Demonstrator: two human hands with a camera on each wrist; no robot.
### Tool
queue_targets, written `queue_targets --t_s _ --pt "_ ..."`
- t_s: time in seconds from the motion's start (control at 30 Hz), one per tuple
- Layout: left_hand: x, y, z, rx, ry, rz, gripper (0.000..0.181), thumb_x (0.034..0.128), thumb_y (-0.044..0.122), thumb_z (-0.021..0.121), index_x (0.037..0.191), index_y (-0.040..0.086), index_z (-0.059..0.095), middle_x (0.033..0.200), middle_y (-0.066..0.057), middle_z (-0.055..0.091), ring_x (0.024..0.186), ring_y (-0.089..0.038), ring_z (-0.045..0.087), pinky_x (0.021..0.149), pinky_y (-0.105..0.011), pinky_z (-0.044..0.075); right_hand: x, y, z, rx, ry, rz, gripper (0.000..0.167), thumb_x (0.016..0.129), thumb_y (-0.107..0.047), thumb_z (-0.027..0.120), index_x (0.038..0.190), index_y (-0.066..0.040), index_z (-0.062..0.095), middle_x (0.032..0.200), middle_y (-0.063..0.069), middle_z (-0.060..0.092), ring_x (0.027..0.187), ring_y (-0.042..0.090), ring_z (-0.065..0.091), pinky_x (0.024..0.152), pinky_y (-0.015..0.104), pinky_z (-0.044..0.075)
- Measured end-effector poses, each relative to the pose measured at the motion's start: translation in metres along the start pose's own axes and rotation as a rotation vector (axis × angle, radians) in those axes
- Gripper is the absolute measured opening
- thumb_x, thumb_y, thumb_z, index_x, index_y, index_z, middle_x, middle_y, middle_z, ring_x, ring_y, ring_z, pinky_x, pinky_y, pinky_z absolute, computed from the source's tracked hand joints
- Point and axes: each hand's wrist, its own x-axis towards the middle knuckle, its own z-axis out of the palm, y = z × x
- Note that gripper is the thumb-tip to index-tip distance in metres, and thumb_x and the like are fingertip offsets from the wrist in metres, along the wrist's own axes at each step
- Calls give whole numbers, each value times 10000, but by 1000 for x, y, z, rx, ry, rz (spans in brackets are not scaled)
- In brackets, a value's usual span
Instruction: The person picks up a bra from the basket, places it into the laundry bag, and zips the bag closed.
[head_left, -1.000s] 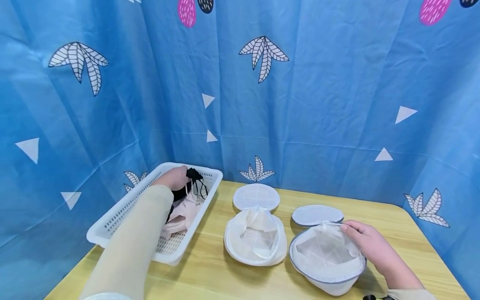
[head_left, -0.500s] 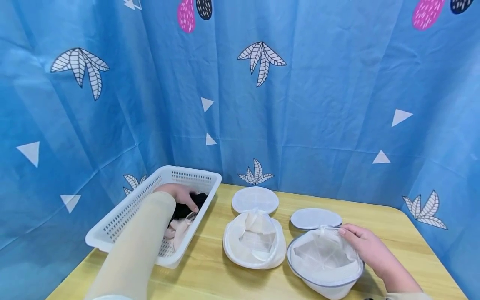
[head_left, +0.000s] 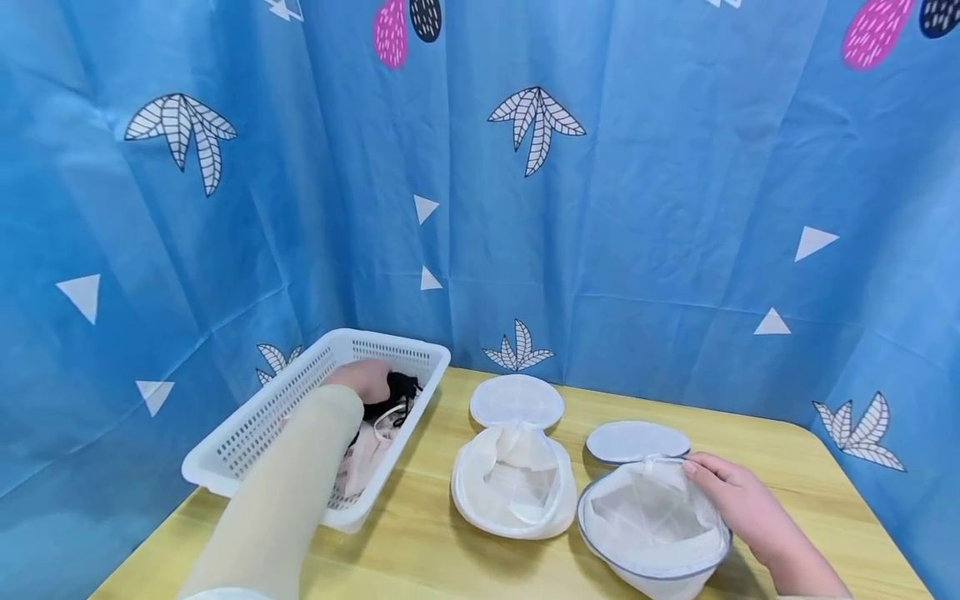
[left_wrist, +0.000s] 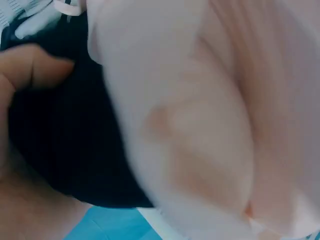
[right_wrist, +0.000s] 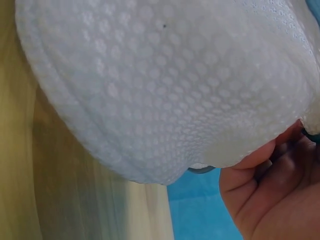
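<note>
Inside the white plastic basket [head_left: 408,354], my left hand [head_left: 363,380] grips a black bra [head_left: 403,389]; its fingers are mostly hidden in the head view. In the left wrist view the thumb lies over a smooth black cup [left_wrist: 65,140]. Beside it is a pale pink bra [head_left: 367,458], whose blurred cup [left_wrist: 200,125] fills much of that view. My right hand [head_left: 738,496] pinches the back rim of a white mesh laundry bag [head_left: 660,562] with grey trim. That bag stands open, its round lid [head_left: 637,440] folded back. Honeycomb mesh [right_wrist: 150,90] shows up close in the right wrist view.
A second mesh laundry bag [head_left: 517,521] with white trim stands open between the basket and the grey-trimmed bag, its lid [head_left: 517,400] laid back. All rest on a wooden table [head_left: 420,542]. A blue patterned curtain [head_left: 637,208] hangs behind and at both sides.
My left hand has lowered the black bra from the basket's far end deeper among the garments, then shifted slightly. The right hand keeps its hold on the bag rim.
</note>
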Motion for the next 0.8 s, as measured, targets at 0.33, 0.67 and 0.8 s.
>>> queue_targets --t_s 0.33,0.67,0.8 --pt "0 -5 -33 -249 207 18 633 1020 206 462 1546 -72 245 1508 -344 361 1352 -517 385 1063 -628 360 0 3 10 -4 104 -47 413 1103 -339 426 1376 -79 595 1445 167 529 1354 377 424 1027 518 414" --pt "-24 19 -47 -456 316 119 473 1001 196 465 1429 14 380 1395 -273 479 1207 -421 506 966 -595 437 4 5 15 91 86 18 417 1084 -341 488 1370 -59 603 1434 164 540 1313 333 473 961 404 477" --pt "-35 50 -53 -458 343 194 346 965 161 510 1296 70 463 1242 -221 571 1052 -362 558 872 -529 473 5 2 12 94 105 18 432 1083 -363 486 1360 -55 609 1430 163 543 1312 324 471 933 339 476"
